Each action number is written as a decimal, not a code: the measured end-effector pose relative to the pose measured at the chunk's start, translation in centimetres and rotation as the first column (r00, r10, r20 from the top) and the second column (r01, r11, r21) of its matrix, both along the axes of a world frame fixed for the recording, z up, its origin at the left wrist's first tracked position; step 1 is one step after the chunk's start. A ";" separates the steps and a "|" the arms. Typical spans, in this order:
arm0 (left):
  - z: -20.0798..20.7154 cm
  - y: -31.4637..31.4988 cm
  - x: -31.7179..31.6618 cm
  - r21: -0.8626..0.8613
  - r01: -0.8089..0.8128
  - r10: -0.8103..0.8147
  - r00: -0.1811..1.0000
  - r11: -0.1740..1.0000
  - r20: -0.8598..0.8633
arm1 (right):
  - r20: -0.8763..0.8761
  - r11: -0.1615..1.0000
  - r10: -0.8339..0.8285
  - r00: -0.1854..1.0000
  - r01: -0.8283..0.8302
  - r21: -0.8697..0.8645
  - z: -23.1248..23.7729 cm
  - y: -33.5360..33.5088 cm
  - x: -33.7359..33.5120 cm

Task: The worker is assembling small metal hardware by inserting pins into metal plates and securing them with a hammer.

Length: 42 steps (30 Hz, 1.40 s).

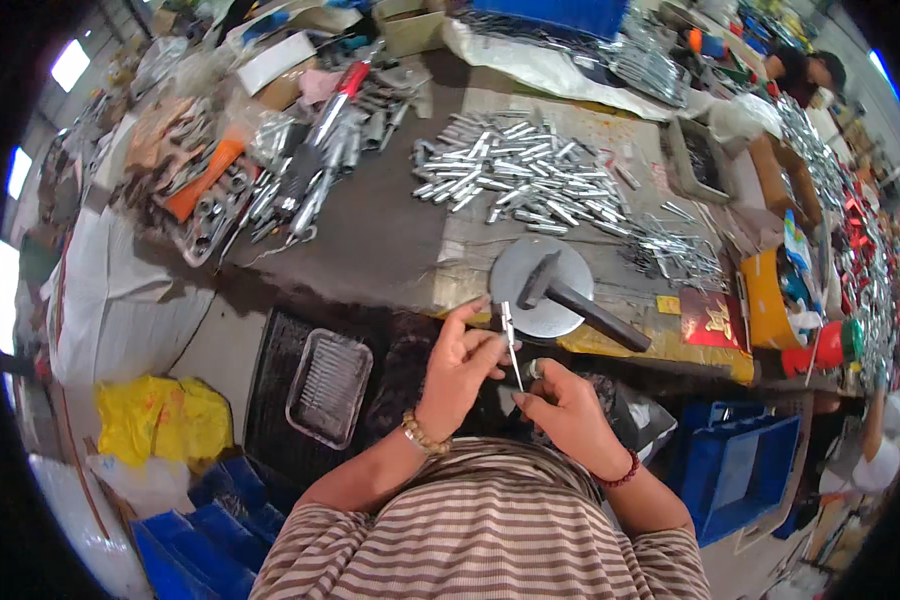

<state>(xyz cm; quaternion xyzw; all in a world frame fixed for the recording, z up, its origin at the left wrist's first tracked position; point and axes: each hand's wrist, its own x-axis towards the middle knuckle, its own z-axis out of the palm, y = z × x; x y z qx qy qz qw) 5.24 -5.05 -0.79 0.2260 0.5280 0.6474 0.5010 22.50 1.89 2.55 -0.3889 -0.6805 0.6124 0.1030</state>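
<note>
Near the table's front edge, my left hand (458,372) holds a small shiny metal cylinder (506,318) upright between thumb and fingers. A thin pale rod (516,368) runs down from the cylinder toward my right hand (573,408), whose thumb and fingers are closed on its lower end. Whether rod and cylinder are joined cannot be made out. Just beyond my hands lies a round grey metal disc (510,262) on the table, with a hammer (600,314) resting across it, handle pointing to the near right.
Behind the disc spreads a pile of silver metal cylinders (530,170); thin metal pins (675,250) lie right of it. A red booklet (715,320) is at the table's right. Tools (315,150) heap up at left. Below are a metal tray (330,388) and a blue crate (740,470).
</note>
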 end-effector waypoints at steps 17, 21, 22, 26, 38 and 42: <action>-25.4 -25.7 -16.9 -0.436 -0.689 0.547 0.725 0.579 -0.418 | -0.009 0.971 0.039 0.999 -0.040 -0.237 -4.3 -1.6 -1.5; -35.2 -37.8 -21.8 -0.602 -0.590 0.728 0.685 0.537 -0.022 | -0.052 0.938 0.093 0.994 -0.105 -0.330 -4.9 -1.6 -2.2; -35.6 -38.2 -22.1 -0.635 -0.562 0.738 0.675 0.529 0.017 | -0.053 0.938 0.098 0.994 -0.110 -0.330 -5.1 -1.7 -2.3; -28.5 -25.4 -19.0 -0.758 -0.584 0.162 0.811 0.289 -0.562 | 0.043 0.972 0.061 0.997 -0.049 -0.231 -5.7 -2.3 -2.4; -30.6 -27.2 -19.8 -0.622 -0.753 0.101 0.651 0.215 -0.752 | 0.007 0.966 0.056 0.998 -0.052 -0.255 -5.7 -2.2 -2.0; -26.6 -28.5 -20.3 -0.320 -0.858 0.133 0.400 0.402 -0.907 | -0.020 0.968 0.165 0.986 -0.166 -0.188 -9.7 -1.9 -1.6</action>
